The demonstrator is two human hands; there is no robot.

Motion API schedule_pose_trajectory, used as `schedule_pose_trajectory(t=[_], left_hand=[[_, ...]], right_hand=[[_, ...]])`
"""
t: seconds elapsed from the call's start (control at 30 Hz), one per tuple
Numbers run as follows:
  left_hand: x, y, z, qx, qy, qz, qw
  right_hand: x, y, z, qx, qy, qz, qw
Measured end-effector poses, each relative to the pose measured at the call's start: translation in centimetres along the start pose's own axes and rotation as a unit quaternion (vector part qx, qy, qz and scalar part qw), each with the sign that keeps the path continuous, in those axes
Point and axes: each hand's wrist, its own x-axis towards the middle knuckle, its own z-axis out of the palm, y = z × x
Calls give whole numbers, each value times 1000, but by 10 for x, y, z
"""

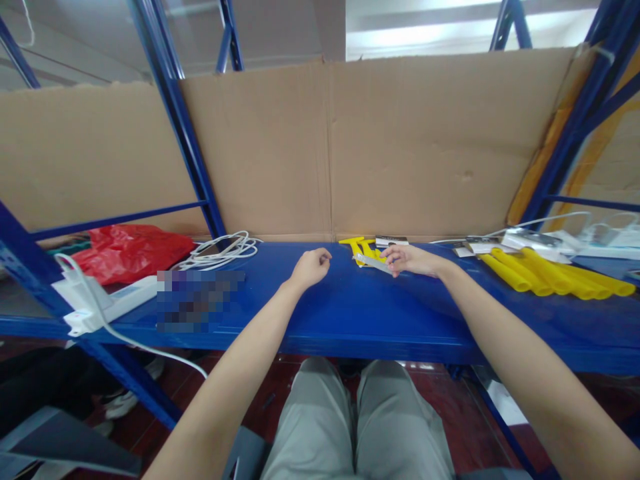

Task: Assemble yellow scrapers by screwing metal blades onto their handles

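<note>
My left hand (pixel 312 267) hovers over or rests on the blue table (pixel 350 313), its fingers curled inward; whether anything small is inside them is hidden. To the right, my right hand (pixel 407 260) pinches one end of a thin, whitish translucent strip (pixel 373 263), which points left toward my left hand without touching it. Several yellow T-shaped pieces (pixel 356 243) lie just behind that strip, near the cardboard, partly covered by it.
Yellow tubes (pixel 545 273) lie at the right beside white packets (pixel 535 241). On the left are a red plastic bag (pixel 133 252), a coiled white cable (pixel 225 250) and a white power strip (pixel 125 299). A cardboard sheet (pixel 400 147) stands behind.
</note>
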Motion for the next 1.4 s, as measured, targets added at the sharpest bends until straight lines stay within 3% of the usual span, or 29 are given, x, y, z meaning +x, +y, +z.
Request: schedule_pose_trajectory(t=[0.23,0.43,0.63,1.13,1.4], left_hand=[[-4,6,7,-58,-83,49,994],[-3,5,8,-87,-99,88,987],[-3,7,5,-66,-109,81,989],[-6,14,4,-36,-121,76,989],[7,22,17,20,-99,103,989]], right_hand=[[4,-8,18,-7,-48,-13,999],[6,-15,30,-28,-67,-10,997],[9,-9,34,-39,-78,-13,996],[14,-2,35,-88,-57,-43,994],[7,-13,31,-160,0,1,987]])
